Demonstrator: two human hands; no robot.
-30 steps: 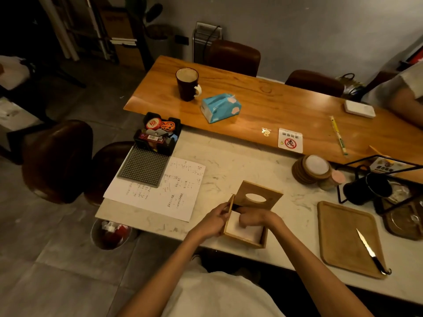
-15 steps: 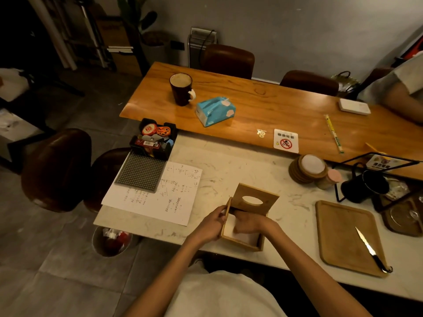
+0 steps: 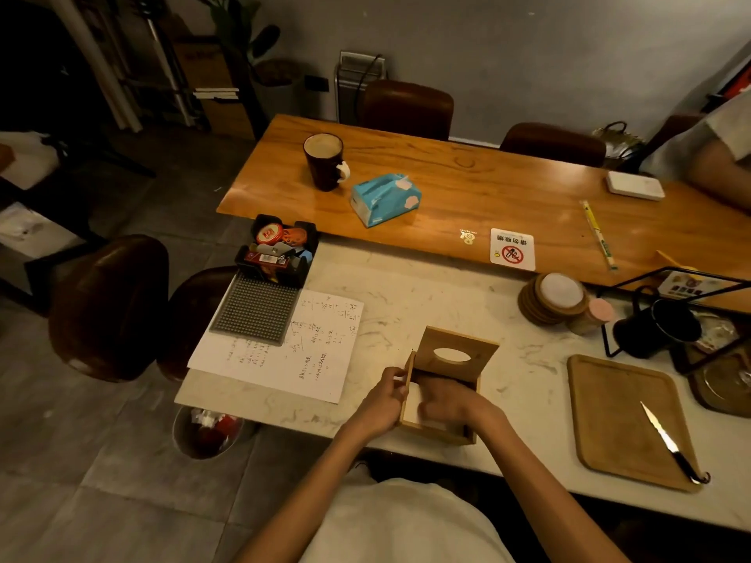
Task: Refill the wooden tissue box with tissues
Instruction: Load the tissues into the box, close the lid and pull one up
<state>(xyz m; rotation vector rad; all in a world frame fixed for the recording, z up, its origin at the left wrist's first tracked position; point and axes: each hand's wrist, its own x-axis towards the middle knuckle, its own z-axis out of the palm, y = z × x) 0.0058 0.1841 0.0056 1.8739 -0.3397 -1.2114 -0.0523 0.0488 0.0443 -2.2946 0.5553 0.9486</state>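
I see the wooden tissue box [image 3: 441, 394] low in the middle of the frame, standing on the marble counter [image 3: 426, 294] near its front edge. Its lid [image 3: 457, 353], with the oval slot, is tipped up at the far side, leaving the box open on top. White tissues [image 3: 413, 404] show inside, against the left wall.

My left hand [image 3: 384, 402] sits at the box's left wall, fingers curled round the rim and gripping it. My right hand [image 3: 449, 400] reaches down into the open box and lies on the tissues; it is blurred, so I cannot tell whether its fingers are closed on the tissues or only pressing them flat.

Left of the box, a handwritten sheet of paper [image 3: 292, 351] lies on the counter, with a grey studded mat [image 3: 256, 308] overlapping its upper left corner and a black organiser tray [image 3: 278, 249] of small items beyond that. At lower right, a wooden cutting board [image 3: 621, 416] carries a knife [image 3: 670, 442] near its right edge. A stack of round coasters [image 3: 552, 296] stands at the counter's far side, right of centre.

On the brown wooden table [image 3: 487, 188] in the upper half of the frame stand a dark mug [image 3: 325, 162] and, just beside it to the right, a blue tissue pack [image 3: 384, 199].
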